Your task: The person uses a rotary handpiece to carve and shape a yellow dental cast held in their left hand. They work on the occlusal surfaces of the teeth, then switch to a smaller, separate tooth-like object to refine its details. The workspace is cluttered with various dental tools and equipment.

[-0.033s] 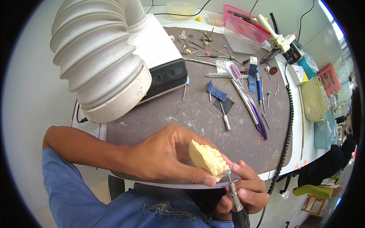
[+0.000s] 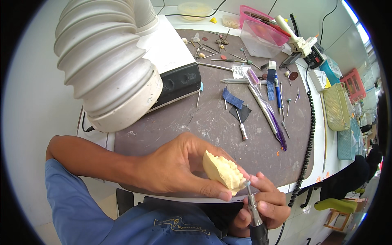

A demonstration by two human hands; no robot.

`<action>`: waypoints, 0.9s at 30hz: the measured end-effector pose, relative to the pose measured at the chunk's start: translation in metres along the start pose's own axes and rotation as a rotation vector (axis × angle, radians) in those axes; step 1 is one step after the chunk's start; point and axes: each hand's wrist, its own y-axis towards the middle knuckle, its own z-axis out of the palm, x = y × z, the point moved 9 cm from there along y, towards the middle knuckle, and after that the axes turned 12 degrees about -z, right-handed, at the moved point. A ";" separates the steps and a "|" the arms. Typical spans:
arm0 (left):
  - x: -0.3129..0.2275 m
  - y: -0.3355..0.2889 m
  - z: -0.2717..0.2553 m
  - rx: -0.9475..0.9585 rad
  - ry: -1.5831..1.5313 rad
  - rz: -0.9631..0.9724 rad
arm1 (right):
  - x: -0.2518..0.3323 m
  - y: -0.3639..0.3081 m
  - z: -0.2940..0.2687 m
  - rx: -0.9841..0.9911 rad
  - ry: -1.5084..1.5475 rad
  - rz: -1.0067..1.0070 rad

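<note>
My left hand (image 2: 175, 165) is closed round a pale yellow plaster dental cast (image 2: 220, 169), thumb along its near edge and fingers behind it. The row of moulded teeth faces right. In a pen-like grip, my right hand (image 2: 269, 202) holds a rotary handpiece (image 2: 255, 216) with a steel nose and dark body. Its small pale-blue tip (image 2: 247, 183) sits at the right end of the cast; whether it touches cannot be made out. The fingertips of both hands come close together there. Both hands are over the front edge of the bench.
A ribbed white hose (image 2: 106, 61) arches over the bench's left, beside a black-fronted white box (image 2: 179, 83). Several burs, blue strips (image 2: 233, 98) and a purple-bristled brush (image 2: 261, 98) lie on the brown mat (image 2: 163, 130). A coiled black cord (image 2: 309, 134) runs down the right side.
The handpiece tip and my right hand have shifted slightly to the right, away from the cast's end. My left hand and the cast look the same.
</note>
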 end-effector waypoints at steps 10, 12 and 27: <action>-0.003 0.000 0.002 0.003 0.035 0.037 | -0.003 -0.001 -0.008 -0.071 0.100 -0.036; -0.003 0.000 0.002 0.006 0.038 0.035 | -0.002 0.000 -0.008 -0.082 0.090 -0.040; -0.002 -0.001 0.002 -0.006 0.034 0.013 | -0.001 -0.002 -0.003 -0.043 0.018 0.016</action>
